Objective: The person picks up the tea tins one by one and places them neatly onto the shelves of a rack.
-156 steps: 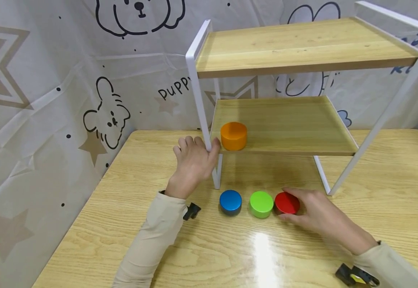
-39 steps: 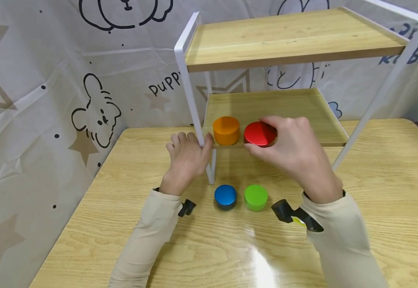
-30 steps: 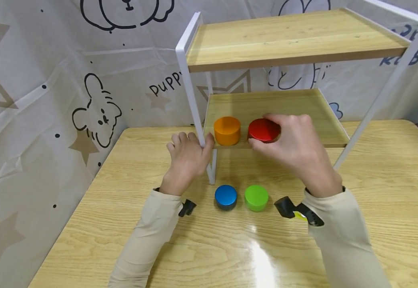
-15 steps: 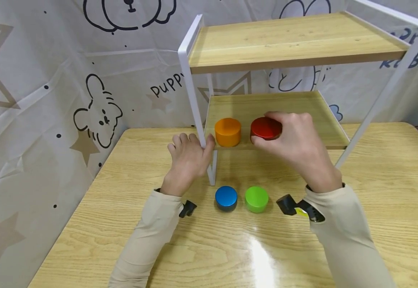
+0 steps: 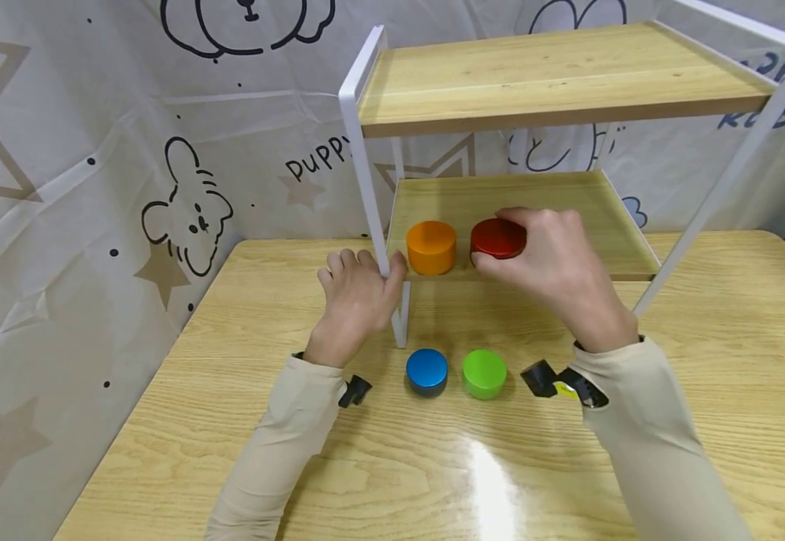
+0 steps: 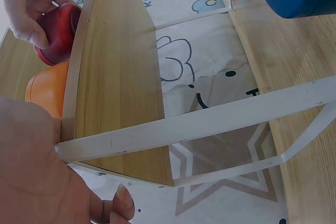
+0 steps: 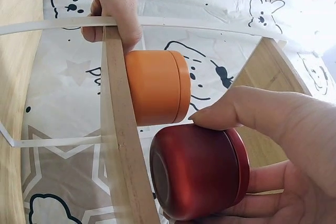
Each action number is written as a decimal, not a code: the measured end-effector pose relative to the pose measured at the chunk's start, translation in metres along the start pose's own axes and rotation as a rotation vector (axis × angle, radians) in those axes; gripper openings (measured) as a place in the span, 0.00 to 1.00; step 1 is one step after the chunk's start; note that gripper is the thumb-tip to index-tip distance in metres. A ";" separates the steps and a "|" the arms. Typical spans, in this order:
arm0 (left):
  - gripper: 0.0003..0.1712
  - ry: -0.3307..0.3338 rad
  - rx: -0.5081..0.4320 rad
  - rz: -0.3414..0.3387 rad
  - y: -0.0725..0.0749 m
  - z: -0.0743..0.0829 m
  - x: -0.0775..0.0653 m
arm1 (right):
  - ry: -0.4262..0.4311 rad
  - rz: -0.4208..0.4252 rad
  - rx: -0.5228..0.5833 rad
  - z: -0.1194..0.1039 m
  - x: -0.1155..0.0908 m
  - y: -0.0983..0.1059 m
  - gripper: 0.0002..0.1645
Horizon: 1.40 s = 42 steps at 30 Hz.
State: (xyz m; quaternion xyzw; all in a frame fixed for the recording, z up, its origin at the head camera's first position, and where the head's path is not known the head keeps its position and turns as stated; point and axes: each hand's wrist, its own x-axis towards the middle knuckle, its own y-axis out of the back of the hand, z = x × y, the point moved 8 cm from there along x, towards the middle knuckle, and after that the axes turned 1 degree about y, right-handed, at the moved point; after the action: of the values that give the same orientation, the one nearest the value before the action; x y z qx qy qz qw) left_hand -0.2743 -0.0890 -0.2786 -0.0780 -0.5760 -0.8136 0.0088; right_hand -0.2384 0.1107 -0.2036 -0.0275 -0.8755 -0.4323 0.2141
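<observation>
In the head view, my right hand (image 5: 557, 267) pinches a red round tin (image 5: 498, 238) between thumb and fingers over the middle shelf (image 5: 568, 203). The right wrist view shows the red tin (image 7: 197, 171) with its lid side toward the palm; whether its base touches the board I cannot tell. An orange round tin (image 5: 431, 248) stands on that shelf to the left, a small gap apart. My left hand (image 5: 358, 300) grips the shelf's white left front post (image 5: 369, 188), thumb on the inner side, as the left wrist view shows the post (image 6: 184, 124) at the palm.
A blue tin (image 5: 427, 372) and a green tin (image 5: 484, 373) stand side by side on the wooden table (image 5: 284, 481) before the rack. The upper shelf (image 5: 561, 79) overhangs the middle one. A printed cloth (image 5: 95, 225) hangs behind and at left.
The red tin has gone from the table, right of the green tin, up to the middle shelf in my right hand, then slightly right and back. My left hand keeps its grip on the post.
</observation>
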 end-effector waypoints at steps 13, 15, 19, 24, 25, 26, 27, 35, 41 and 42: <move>0.35 0.009 0.000 0.014 -0.002 -0.001 0.001 | 0.032 -0.014 -0.037 0.003 0.001 -0.007 0.28; 0.35 0.007 0.002 0.019 -0.001 -0.001 0.001 | 0.052 -0.001 -0.039 0.003 0.000 -0.008 0.28; 0.34 0.011 -0.004 0.014 -0.001 -0.001 0.001 | 0.076 0.005 -0.047 0.003 -0.001 -0.011 0.28; 0.33 0.008 -0.017 0.012 -0.001 -0.001 0.000 | 0.091 0.014 -0.046 0.002 -0.001 -0.013 0.30; 0.34 0.007 -0.019 0.012 -0.001 -0.001 0.000 | 0.093 0.017 -0.044 0.002 -0.001 -0.014 0.31; 0.34 0.006 -0.018 0.011 -0.001 -0.001 0.000 | 0.095 0.020 -0.040 0.003 -0.002 -0.014 0.32; 0.34 0.006 -0.017 0.010 -0.001 0.000 0.000 | 0.093 0.021 -0.034 0.003 -0.002 -0.014 0.34; 0.35 0.002 -0.011 -0.011 -0.004 0.000 0.001 | 0.042 0.034 0.050 0.014 -0.008 -0.021 0.45; 0.34 0.008 -0.022 -0.006 -0.003 -0.002 0.002 | 0.063 0.033 0.066 0.011 -0.009 -0.019 0.49; 0.34 0.010 -0.023 -0.007 -0.003 -0.002 0.002 | 0.068 0.030 0.067 0.010 -0.009 -0.019 0.49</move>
State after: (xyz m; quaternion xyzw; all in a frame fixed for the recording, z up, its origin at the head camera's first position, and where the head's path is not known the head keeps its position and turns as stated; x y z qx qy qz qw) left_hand -0.2771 -0.0898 -0.2816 -0.0723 -0.5669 -0.8206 0.0080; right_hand -0.2377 0.1080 -0.2267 -0.0187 -0.8813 -0.4000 0.2509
